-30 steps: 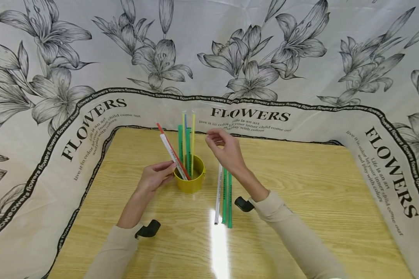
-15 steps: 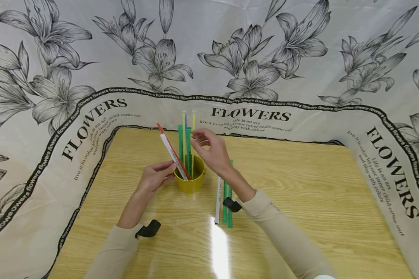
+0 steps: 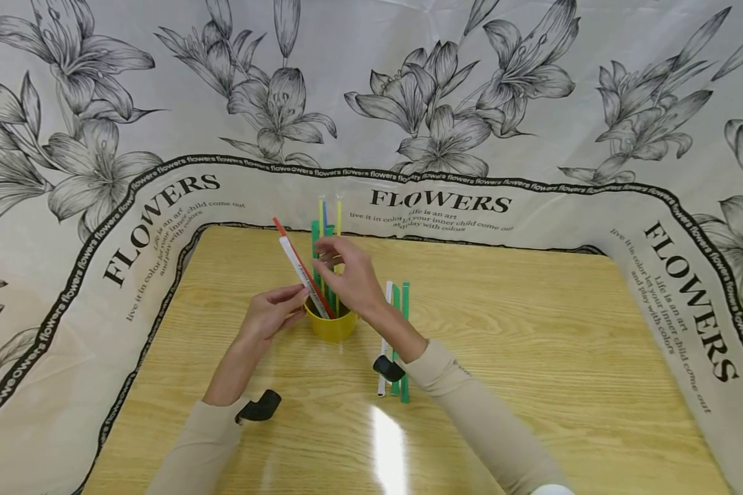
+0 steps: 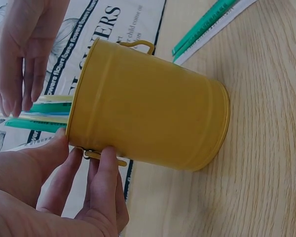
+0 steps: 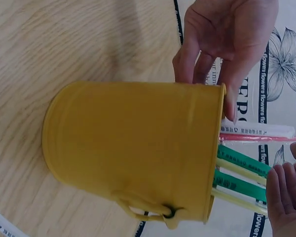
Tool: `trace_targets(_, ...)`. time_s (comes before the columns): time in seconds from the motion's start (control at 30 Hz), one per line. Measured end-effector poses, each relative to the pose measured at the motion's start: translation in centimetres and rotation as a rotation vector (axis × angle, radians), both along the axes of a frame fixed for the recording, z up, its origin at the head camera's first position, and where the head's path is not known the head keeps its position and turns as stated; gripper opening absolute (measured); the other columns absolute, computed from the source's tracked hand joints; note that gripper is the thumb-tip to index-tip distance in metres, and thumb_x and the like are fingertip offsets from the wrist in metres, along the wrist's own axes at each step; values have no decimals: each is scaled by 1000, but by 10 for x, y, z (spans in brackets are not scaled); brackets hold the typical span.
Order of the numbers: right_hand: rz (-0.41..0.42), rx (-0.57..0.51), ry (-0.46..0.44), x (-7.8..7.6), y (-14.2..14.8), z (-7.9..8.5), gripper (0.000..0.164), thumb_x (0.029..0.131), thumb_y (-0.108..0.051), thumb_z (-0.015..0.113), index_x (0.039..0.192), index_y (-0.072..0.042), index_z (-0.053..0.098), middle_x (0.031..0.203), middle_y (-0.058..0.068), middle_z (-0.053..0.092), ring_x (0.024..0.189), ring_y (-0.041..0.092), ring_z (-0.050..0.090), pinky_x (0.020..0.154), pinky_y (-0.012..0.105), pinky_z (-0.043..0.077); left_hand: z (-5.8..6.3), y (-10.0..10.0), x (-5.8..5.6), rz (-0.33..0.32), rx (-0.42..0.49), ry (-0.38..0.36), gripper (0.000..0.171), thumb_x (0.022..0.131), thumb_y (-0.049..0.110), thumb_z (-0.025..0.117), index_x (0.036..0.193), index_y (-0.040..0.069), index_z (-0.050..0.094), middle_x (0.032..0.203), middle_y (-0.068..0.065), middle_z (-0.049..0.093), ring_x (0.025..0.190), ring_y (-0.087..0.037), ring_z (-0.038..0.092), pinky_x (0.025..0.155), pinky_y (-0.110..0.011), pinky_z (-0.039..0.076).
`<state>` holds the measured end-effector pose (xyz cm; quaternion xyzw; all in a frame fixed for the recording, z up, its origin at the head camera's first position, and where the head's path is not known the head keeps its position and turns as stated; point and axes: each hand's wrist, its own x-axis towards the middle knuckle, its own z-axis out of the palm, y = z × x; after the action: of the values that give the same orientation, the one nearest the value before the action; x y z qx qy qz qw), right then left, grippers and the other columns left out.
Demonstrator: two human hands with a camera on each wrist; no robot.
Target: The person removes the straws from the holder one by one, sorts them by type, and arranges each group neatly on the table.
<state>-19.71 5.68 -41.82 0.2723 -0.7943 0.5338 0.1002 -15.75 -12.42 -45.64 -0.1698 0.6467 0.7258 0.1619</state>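
Observation:
A small yellow metal bucket [image 3: 331,328] stands upright on the table with several wrapped drinking straws in it. My left hand [image 3: 266,315] holds its rim from the left, thumb at the edge and fingers on the outer wall [image 4: 148,108] by the handle mount. Against that side lean a white-wrapped straw [image 3: 294,256] and a red straw [image 3: 280,228]. Green-wrapped straws [image 5: 244,160], yellow straws [image 3: 338,216] and a blue straw [image 3: 325,214] rise beside them. Over the bucket, my right hand [image 3: 349,275] is among these upper ends, fingers loosely bent, gripping nothing that I can see.
Right of the bucket, a white-wrapped straw [image 3: 389,292] and two green-wrapped straws [image 3: 405,309] lie side by side on the wooden table [image 3: 520,344]. A flower-printed cloth [image 3: 446,124] borders the table at the back and sides. Each wrist carries a black camera mount [image 3: 260,405].
My right hand has moved left from beside the bucket to the straws standing in it, uncovering the upper ends of the straws on the table. My left hand stays at the rim.

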Motion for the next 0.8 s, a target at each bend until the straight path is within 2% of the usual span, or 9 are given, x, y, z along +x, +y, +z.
trace_targets(0.2, 15, -2, 19, 2, -13, -6, 27, 97, 2, 69, 122, 8, 64, 115, 23, 68, 100, 32, 67, 86, 39, 63, 1, -1, 0, -7, -4, 4, 43, 100, 18, 71, 139, 1, 63, 132, -11, 64, 99, -5, 67, 96, -27, 58)
trace_targets(0.47, -28, 34, -2, 5, -26, -11, 27, 97, -2, 71, 122, 8, 64, 115, 20, 65, 97, 28, 66, 84, 35, 63, 0, -1, 0, -2, -27, 1, 43, 99, 20, 73, 137, 2, 66, 127, -9, 66, 95, -4, 68, 95, -28, 59)
trace_targets(0.57, -39, 44, -7, 6, -30, -13, 25, 98, -2, 70, 121, 7, 64, 113, 19, 65, 97, 28, 66, 83, 34, 62, -1, -1, 0, -8, -28, 1, 44, 99, 20, 73, 138, 2, 65, 132, -10, 64, 97, -4, 68, 93, -26, 59)
trace_targets(0.8, -70, 47, -50, 7, -35, -15, 24, 99, -3, 69, 120, 4, 65, 111, 17, 65, 95, 27, 66, 79, 41, 63, -4, -1, -1, -2, -3, 12, 43, 100, 15, 71, 139, -1, 63, 140, -16, 58, 99, -8, 65, 92, -25, 59)
